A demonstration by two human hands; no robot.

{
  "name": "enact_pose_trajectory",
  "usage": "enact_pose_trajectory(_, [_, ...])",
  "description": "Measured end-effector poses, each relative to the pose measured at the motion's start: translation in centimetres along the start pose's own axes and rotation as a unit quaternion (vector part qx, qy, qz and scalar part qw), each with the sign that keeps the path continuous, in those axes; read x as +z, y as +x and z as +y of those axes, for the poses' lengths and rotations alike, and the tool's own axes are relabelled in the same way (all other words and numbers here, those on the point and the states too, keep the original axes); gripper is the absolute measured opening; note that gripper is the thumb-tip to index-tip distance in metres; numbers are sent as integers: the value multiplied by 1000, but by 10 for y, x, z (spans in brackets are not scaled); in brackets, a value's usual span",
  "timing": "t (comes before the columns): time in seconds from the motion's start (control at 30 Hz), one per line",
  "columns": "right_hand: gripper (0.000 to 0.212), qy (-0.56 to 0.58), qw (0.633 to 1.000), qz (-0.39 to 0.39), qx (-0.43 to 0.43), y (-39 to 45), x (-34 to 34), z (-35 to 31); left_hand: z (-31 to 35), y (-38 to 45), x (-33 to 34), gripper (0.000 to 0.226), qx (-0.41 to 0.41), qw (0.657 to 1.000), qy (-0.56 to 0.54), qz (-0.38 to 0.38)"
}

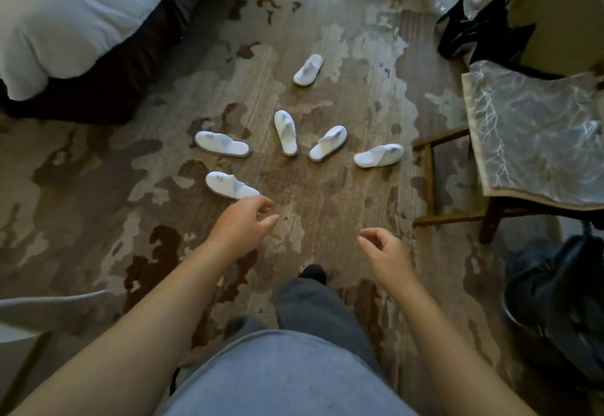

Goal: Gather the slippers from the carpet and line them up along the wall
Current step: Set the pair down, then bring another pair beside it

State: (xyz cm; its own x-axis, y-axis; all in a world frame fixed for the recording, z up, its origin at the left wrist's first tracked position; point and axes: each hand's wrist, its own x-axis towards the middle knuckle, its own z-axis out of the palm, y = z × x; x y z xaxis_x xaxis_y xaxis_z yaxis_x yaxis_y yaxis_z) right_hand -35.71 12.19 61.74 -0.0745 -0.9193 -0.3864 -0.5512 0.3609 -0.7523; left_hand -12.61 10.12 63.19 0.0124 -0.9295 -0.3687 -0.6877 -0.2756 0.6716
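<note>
Head view: six white slippers lie scattered mid-carpet, pointing every way, one apart toward the far edge, two nearer the bed side, one nearest the chair; none is gathered and no wall line-up is visible. The left hand hovers half-open and empty just beside the nearest slipper, not touching it, while the right hand hangs loosely curled, also empty. Judgement: task barely begun, with all six left to collect and align.
</note>
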Motion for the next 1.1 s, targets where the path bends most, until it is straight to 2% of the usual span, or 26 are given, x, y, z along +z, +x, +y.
enact_pose_trajectory(0.23, [29,-66,990,-106,-62,163,-16,-96,10,91,-27,29,-117,991,-30,60])
enact_pose_trajectory(0.4, [28,-111,973,-179,-93,254,16,-147,-8,151,-47,34,-216,968,-88,96])
enact_pose_trajectory(0.67, [27,-205,937,-270,-83,402,92,-179,-67,290,-68,35,-307,930,-159,124])
enact_pose_trajectory(0.8, [29,-255,908,-317,-100,480,157,-166,-127,359,-48,31,-343,903,-200,163])
enact_pose_trajectory(0.93, [32,-295,878,-348,-143,566,252,-114,-219,426,13,26,-397,868,-217,203])
enact_pose_trajectory(1.03, [38,-332,851,-358,-196,631,335,-51,-302,474,76,43,-436,839,-218,243])
enact_pose_trajectory(1.1, [42,-339,847,-348,-214,671,390,-6,-359,503,123,55,-463,813,-228,270])
